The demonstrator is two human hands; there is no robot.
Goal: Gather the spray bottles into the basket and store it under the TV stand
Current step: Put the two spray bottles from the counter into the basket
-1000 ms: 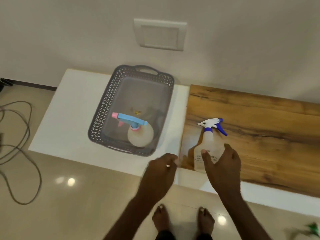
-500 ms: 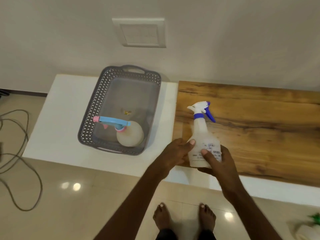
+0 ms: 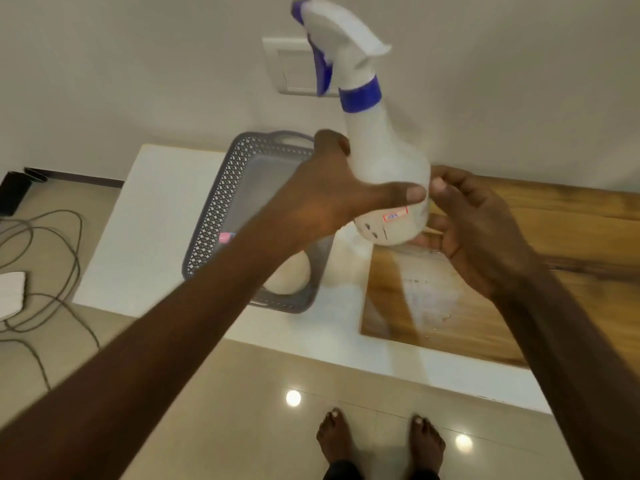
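A white spray bottle [image 3: 384,161] with a blue trigger and collar is raised high above the stand, tilted a little. My left hand [image 3: 332,192] grips its body, thumb across the front. My right hand [image 3: 481,230] cups the lower right side and base, with the thumb and curled fingers against it. Below, a grey lattice basket [image 3: 221,216] stands on the white stand top [image 3: 152,216]. Inside it lies a round bottle [image 3: 291,275] with a pink and blue sprayer, mostly hidden by my left arm.
A wood-grain panel [image 3: 554,237] covers the stand's right part. Grey cables [image 3: 52,258] and a white object [image 3: 10,292] lie on the tiled floor to the left. A wall plate [image 3: 291,67] sits behind the bottle. My bare feet [image 3: 381,441] stand before the stand.
The white spray bottle was lifted off the wood panel and rose toward the camera. My left hand took a full grip on its body while my right hand slid to its lower side.
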